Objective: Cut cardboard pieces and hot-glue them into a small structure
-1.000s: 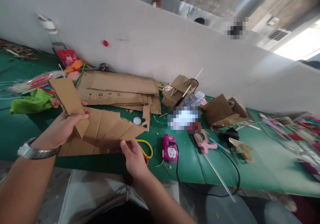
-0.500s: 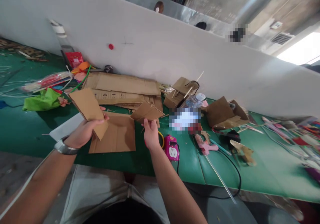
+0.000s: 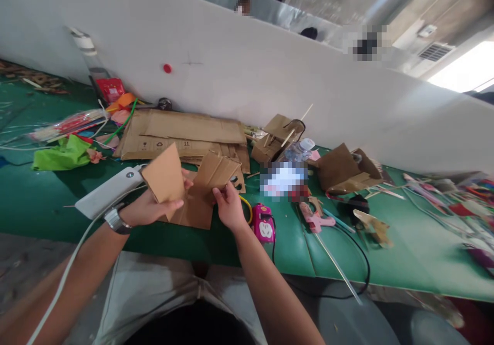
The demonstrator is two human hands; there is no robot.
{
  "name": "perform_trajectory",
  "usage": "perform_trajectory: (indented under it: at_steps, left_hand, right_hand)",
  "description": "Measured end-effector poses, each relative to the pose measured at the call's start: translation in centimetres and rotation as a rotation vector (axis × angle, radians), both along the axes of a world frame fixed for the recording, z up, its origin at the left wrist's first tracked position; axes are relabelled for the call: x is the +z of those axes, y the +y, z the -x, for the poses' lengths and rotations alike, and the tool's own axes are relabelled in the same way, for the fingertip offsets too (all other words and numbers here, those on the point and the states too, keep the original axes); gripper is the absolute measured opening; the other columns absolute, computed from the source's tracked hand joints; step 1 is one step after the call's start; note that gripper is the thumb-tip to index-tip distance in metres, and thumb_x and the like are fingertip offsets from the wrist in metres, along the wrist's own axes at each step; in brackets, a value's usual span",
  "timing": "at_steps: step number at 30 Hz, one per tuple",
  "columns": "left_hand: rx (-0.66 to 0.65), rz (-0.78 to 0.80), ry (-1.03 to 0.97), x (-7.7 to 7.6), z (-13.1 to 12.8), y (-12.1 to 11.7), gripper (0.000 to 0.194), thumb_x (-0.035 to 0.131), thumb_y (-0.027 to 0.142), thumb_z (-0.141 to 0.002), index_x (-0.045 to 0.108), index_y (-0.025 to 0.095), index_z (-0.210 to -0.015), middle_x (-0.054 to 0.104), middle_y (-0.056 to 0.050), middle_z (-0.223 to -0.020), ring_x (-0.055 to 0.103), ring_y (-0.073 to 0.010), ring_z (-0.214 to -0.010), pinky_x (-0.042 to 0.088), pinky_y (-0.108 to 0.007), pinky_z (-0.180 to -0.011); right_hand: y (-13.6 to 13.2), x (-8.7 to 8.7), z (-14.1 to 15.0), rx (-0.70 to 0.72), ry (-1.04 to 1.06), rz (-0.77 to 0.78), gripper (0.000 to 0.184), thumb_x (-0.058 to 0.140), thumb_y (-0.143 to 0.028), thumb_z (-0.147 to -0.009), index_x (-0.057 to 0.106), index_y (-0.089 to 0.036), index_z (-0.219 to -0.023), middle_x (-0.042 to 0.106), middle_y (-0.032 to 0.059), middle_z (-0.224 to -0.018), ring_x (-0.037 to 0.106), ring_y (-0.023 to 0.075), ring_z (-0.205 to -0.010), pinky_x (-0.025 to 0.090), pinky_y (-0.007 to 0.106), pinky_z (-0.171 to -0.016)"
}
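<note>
My left hand [image 3: 144, 209], with a metal watch on its wrist, is closed on a brown cardboard piece [image 3: 165, 178] held upright above the green table [image 3: 34, 191]. My right hand [image 3: 227, 206] pinches the lower edge of a folded cardboard piece [image 3: 216, 170] just to the right of it. Both pieces hover over a flat cardboard sheet [image 3: 196, 211] lying near the table's front edge. A white power strip [image 3: 108, 193] with a white cable lies just left of my left hand.
A stack of flattened cardboard [image 3: 185, 134] lies against the white partition [image 3: 270, 77]. A pink device [image 3: 263, 225], a glue gun [image 3: 314, 220], black cables, cardboard models [image 3: 343, 173], green cloth [image 3: 57, 155] and craft clutter lie about the table.
Both hands drew closer together. The left piece tilted upright and moved right. The right hand's piece came back toward me. The white power strip now shows fully.
</note>
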State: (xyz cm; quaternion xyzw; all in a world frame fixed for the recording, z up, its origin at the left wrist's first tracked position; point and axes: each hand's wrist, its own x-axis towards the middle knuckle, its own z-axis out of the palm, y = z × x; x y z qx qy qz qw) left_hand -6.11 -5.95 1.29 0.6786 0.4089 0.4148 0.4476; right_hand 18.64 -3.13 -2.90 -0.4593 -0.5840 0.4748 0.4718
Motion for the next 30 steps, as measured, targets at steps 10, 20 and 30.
perform_trajectory:
  at_steps: [10,20,30]
  left_hand:
    - [0.006,-0.106,0.303,-1.8,-1.2,-1.7,0.079,0.072,0.048,-0.089,0.038,0.027,-0.157,0.046,-0.014,-0.163,0.043,-0.0364,-0.151,0.029,-0.059,-0.129]
    - [0.156,-0.180,0.320,-4.3,-2.0,-2.0,0.091,0.078,0.053,-0.084,0.038,0.020,-0.159,0.057,-0.017,-0.155,0.055,-0.0362,-0.143,0.039,-0.055,-0.126]
    - [0.219,-0.236,0.339,-3.8,-2.9,-2.4,0.090,0.082,0.049,-0.079,0.042,0.021,-0.155,0.063,-0.015,-0.150,0.062,-0.0396,-0.136,0.052,-0.052,-0.116]
  right_hand:
    - [-0.7,-0.6,-0.8,0.043,-0.172,-0.147,0.022,0.055,-0.032,-0.102,0.063,-0.023,-0.121,0.075,0.0092,-0.110,0.073,0.0256,-0.101,0.058,0.036,-0.090]
    - [-1.3,0.2,-1.1,0.038,-0.278,-0.276,0.020,0.055,-0.028,-0.103,0.064,-0.023,-0.120,0.074,0.0098,-0.107,0.071,0.0274,-0.107,0.056,0.038,-0.096]
    - [-1.5,-0.2,-0.7,0.038,-0.259,-0.322,0.018,0.054,-0.027,-0.104,0.066,-0.021,-0.117,0.076,0.0099,-0.111,0.072,0.0252,-0.100,0.056,0.035,-0.088]
